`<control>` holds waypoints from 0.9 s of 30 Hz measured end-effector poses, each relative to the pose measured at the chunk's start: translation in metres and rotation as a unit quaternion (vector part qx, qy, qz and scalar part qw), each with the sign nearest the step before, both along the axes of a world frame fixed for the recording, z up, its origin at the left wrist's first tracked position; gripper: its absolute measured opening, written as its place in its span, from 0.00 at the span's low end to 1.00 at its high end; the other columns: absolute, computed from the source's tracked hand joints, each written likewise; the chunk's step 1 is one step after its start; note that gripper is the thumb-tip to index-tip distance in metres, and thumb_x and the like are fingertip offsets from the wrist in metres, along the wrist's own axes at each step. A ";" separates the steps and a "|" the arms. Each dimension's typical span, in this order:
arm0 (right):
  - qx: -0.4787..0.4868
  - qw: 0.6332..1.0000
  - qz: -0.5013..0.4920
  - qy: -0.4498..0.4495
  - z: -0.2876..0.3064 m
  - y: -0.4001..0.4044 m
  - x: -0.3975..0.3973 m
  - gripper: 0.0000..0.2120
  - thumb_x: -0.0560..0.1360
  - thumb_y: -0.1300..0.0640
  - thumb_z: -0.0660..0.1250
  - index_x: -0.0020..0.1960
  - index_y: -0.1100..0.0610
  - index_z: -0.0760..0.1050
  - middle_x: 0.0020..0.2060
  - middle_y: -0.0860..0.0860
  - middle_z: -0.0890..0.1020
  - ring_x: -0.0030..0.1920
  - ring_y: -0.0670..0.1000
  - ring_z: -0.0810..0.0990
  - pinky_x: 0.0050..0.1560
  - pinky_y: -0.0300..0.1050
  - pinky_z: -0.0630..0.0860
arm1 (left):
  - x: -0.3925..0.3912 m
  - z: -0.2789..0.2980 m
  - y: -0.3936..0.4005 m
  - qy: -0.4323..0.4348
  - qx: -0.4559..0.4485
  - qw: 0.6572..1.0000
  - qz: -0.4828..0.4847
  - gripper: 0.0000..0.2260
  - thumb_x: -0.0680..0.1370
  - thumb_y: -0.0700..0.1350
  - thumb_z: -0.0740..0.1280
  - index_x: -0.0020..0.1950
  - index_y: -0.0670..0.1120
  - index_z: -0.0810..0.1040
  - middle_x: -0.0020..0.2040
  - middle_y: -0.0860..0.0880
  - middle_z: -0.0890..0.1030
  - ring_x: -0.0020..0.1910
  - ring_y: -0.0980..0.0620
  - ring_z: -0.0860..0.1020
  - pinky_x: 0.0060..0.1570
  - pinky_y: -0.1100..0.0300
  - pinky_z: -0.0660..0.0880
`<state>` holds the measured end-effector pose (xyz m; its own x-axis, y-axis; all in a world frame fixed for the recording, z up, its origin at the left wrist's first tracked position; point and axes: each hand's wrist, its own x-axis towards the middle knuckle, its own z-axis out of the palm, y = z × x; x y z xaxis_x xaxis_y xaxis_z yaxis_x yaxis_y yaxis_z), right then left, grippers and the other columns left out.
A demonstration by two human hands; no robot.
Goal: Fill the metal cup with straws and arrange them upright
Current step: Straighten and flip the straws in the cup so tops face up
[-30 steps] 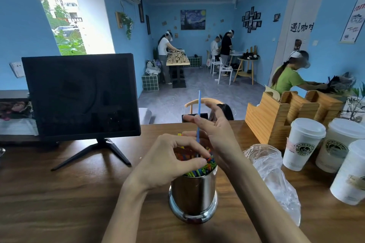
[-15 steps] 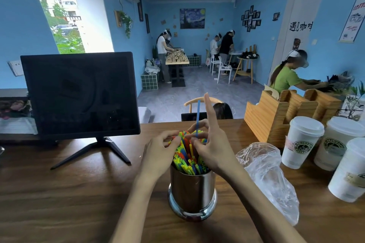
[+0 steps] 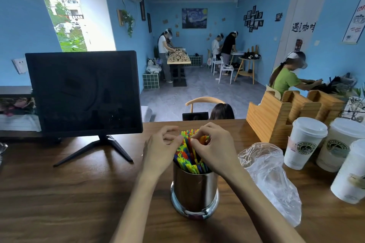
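Note:
A shiny metal cup (image 3: 194, 191) stands on the wooden counter (image 3: 79, 193), packed with several coloured straws (image 3: 187, 156) that stand upright and lean slightly. My left hand (image 3: 160, 150) curls against the left side of the bundle, fingertips on the straw tops. My right hand (image 3: 213, 150) is over the right side, fingers pinched on the straw tops. Both hands hide part of the bundle.
A black monitor (image 3: 83, 92) on a stand sits at the left. A crumpled clear plastic bag (image 3: 270, 179) lies right of the cup. Three lidded paper cups (image 3: 304, 142) and a wooden organiser (image 3: 276, 116) stand at the right. People work in the room behind.
The single blue straw held high by my right hand has gone down into the bundle. Both hands have lowered onto the straw tops.

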<state>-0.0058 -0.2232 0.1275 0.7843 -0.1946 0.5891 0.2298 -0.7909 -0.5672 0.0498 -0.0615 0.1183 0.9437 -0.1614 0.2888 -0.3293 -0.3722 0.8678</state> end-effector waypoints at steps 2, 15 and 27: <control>0.006 1.000 0.006 0.030 0.001 0.000 0.000 0.06 0.72 0.53 0.73 0.38 0.51 0.79 0.41 0.44 0.79 0.46 0.46 0.75 0.45 0.42 0.70 | 0.000 0.000 0.000 -0.004 0.001 1.000 0.012 0.09 0.78 0.51 0.72 0.58 0.55 0.84 0.47 0.58 0.85 0.48 0.62 0.82 0.48 0.60 0.81; 0.057 0.995 0.063 0.056 0.003 -0.006 0.001 0.07 0.76 0.50 0.71 0.54 0.44 0.83 0.50 0.39 0.83 0.54 0.42 0.78 0.57 0.44 0.77 | -0.004 0.017 -0.001 -0.093 -0.119 0.988 0.030 0.01 0.76 0.47 0.75 0.46 0.53 0.86 0.42 0.59 0.85 0.46 0.57 0.82 0.46 0.63 0.77; 0.298 0.931 0.204 0.047 0.022 0.000 -0.005 0.17 0.83 0.47 0.62 0.52 0.55 0.86 0.46 0.52 0.88 0.51 0.52 0.86 0.57 0.52 0.79 | -0.057 0.062 0.002 -0.178 -0.236 0.938 -0.180 0.04 0.76 0.43 0.71 0.48 0.44 0.84 0.47 0.47 0.87 0.48 0.45 0.86 0.50 0.55 0.81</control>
